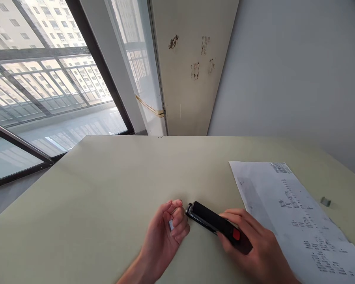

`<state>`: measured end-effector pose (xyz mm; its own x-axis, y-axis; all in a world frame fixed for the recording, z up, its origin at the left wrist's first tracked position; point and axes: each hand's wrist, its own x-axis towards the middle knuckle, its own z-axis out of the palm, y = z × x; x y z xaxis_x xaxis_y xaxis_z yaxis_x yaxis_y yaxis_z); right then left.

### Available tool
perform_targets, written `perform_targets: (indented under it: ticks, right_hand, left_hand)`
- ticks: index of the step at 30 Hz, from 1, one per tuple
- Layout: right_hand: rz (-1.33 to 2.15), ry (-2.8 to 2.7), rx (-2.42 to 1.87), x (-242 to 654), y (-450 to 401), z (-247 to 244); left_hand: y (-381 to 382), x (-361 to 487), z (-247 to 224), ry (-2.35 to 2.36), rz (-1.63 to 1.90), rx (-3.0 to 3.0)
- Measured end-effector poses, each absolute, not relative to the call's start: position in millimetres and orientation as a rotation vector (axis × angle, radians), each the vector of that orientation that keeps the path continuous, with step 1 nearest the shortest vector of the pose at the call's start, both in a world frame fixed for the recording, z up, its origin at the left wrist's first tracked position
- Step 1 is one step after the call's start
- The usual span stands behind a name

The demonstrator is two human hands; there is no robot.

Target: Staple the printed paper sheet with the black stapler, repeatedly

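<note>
My right hand [258, 244] grips a black stapler-like tool with a red patch [217, 224]; my left [167, 236] curls beside its tip, contents unclear. Printed white paper sheets [296, 221] lie right, near a small grey piece [326, 201].

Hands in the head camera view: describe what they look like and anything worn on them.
The left hand and the right hand are both bare human hands, each with slim fingers. No gloves, rings, bracelets or watch can be seen. No sleeve shows on the part of the left forearm in view, nor at the right wrist by the picture's lower edge. No markings stand out.
</note>
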<state>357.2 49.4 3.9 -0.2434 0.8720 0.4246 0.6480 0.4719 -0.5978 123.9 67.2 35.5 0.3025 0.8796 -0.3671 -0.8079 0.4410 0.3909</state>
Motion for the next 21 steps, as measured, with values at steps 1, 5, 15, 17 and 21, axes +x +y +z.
perform_targets:
  ticks: [1,5,15,17,21]
  right_hand:
    - [0.339,-1.968,-1.284,358.1,49.0,4.9]
    - [0.137,-1.881,-1.275,361.0,45.9,12.3]
    - [0.114,-2.053,-0.897,349.1,30.5,8.4]
    - [0.097,-2.108,-0.916,349.0,29.2,4.1]
    - [0.078,-2.19,-0.994,349.7,29.1,-3.9]
  left_hand:
    - [65.1,125.8,33.7,0.569,1.111,0.142]
    - [56.2,133.2,28.6,0.542,1.053,0.141]
    - [42.2,149.8,33.7,0.475,0.884,0.218]
    - [37.9,155.5,32.6,0.461,0.841,0.207]
    - [33.5,159.9,29.8,0.41,0.728,0.221]
